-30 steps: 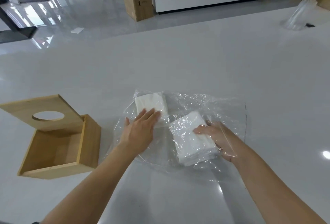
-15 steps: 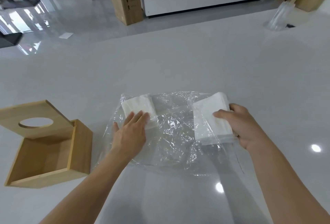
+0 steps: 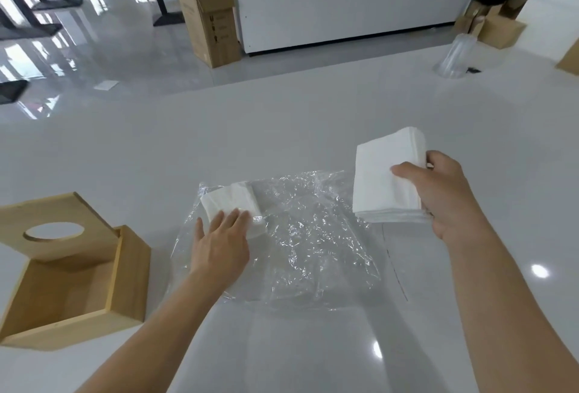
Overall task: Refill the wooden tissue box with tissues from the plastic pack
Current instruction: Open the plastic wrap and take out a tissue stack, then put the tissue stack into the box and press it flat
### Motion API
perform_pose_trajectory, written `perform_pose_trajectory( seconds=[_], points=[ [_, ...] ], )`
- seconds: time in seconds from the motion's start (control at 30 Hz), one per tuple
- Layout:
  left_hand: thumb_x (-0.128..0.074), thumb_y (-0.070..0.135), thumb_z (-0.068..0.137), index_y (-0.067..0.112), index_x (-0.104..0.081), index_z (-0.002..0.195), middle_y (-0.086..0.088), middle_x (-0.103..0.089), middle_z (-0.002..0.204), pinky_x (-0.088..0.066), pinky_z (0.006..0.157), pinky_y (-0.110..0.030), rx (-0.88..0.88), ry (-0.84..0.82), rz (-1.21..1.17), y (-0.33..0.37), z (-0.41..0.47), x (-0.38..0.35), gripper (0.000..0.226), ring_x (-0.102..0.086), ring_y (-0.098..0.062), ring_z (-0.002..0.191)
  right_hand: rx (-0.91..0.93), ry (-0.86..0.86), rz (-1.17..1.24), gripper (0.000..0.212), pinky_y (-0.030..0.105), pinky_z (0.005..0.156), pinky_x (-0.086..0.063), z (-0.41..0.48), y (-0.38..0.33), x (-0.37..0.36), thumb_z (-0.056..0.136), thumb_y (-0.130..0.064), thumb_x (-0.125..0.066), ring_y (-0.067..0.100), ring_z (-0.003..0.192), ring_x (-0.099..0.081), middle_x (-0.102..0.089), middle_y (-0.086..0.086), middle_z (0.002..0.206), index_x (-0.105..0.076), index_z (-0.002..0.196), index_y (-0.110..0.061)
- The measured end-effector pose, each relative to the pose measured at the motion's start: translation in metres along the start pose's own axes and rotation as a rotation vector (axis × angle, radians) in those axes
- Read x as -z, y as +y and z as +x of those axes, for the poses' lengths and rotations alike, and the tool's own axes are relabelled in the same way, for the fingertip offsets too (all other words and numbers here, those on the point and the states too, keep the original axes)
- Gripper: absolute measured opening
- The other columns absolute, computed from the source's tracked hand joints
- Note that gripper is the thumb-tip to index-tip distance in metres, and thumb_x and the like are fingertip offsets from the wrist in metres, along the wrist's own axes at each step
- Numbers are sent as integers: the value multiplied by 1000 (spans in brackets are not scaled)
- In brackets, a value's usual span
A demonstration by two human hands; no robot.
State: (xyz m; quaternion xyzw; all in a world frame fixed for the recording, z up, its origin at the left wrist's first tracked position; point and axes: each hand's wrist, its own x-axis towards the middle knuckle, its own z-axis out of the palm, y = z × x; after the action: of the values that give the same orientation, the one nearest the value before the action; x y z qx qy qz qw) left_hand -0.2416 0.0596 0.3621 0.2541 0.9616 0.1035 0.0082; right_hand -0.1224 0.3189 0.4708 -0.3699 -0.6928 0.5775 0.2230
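Note:
The clear plastic pack [image 3: 300, 242] lies crumpled on the white table [image 3: 282, 120]. A small stack of white tissues [image 3: 230, 201] is still inside its left end, and my left hand [image 3: 221, 247] presses flat on that stack through the plastic. My right hand [image 3: 445, 195] grips a thicker stack of tissues [image 3: 382, 176], held free of the pack above its right edge. The wooden tissue box [image 3: 125, 276] stands open and empty at the left, with its lid [image 3: 53, 229], which has an oval hole, leaning at the box's back edge.
A stack of clear plastic cups [image 3: 454, 55] lies at the far right of the table. Beyond the table edge stand a tall cardboard box [image 3: 208, 21] on the floor, a white counter [image 3: 344, 7] and small cardboard boxes [image 3: 498, 29].
My right hand has pulled the thick tissue stack out of the plastic pack and lifted it up and to the right. My left hand stayed pressed on the small stack.

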Motion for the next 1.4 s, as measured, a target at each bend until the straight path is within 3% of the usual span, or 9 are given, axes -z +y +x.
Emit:
perform_pose_trajectory(
  seconds=[0.2,0.37,0.5,0.6,0.73,0.8,0.9,1.13,1.4],
  points=[
    [-59,9,87,9,-64,114,-7,-65,120,-30,108,-45,-54,109,-117,2,1,8,28,-52,-31,124,71,-37,121,21,34,72,-45,-13,-25,-14,79,-15,-64,23,88,-61,-63,3,93,-59,98,-8],
    [-53,33,93,20,-61,111,12,-62,109,-40,82,-12,163,-20,-873,19,-6,61,23,-58,-7,103,44,-206,144,19,42,81,-51,-33,-32,-47,79,-16,-65,25,95,-64,-67,7,101,-59,97,-11],
    [-63,47,78,18,-59,106,-7,-65,109,-46,97,-33,329,-208,-1452,8,-11,84,41,-62,-18,103,12,-365,164,22,36,71,-50,-55,-32,-82,80,-15,-65,24,87,-65,-67,8,96,-59,100,-5],
    [-62,52,69,8,-56,119,-10,-64,102,-52,83,-30,390,-290,-1664,-7,-23,96,67,-63,-22,91,-11,-485,171,22,36,71,-51,-72,-34,-112,80,-14,-66,24,87,-66,-68,9,97,-60,100,-8],
    [-61,45,74,12,-61,120,-8,-68,111,-50,83,-32,414,-309,-1740,-37,-43,105,56,-63,-24,100,-67,-613,205,23,46,81,-53,-94,-36,-148,79,-14,-67,30,95,-67,-69,14,103,-61,101,-8],
    [-67,34,74,7,-61,121,-12,-66,121,-46,97,-40,449,-295,-1741,-54,-52,110,55,-60,-29,112,-88,-669,209,23,44,78,-53,-107,-36,-165,80,-13,-67,30,94,-67,-69,14,102,-61,101,-8],
    [-71,23,68,-2,-58,120,-15,-67,117,-47,95,-44,505,-219,-1663,-76,-64,118,59,-63,-32,108,-104,-732,184,25,34,69,-51,-122,-35,-185,81,-15,-67,24,90,-67,-69,7,99,-59,104,-10],
    [-62,9,81,3,-60,113,-10,-69,97,-53,54,-29,563,-64,-1690,-123,-88,129,33,-67,-22,78,-164,-776,140,37,31,57,-52,-154,-33,-218,77,-18,-73,19,79,-63,-64,6,98,-57,110,-12],
    [-58,36,81,5,-64,99,-12,-65,81,-58,70,-44,573,-176,-1741,-180,-105,144,35,-65,-28,78,-78,-761,160,16,23,52,-48,-166,-40,-241,76,-8,-71,11,64,-62,-65,3,80,-66,90,-10]
  ],
)
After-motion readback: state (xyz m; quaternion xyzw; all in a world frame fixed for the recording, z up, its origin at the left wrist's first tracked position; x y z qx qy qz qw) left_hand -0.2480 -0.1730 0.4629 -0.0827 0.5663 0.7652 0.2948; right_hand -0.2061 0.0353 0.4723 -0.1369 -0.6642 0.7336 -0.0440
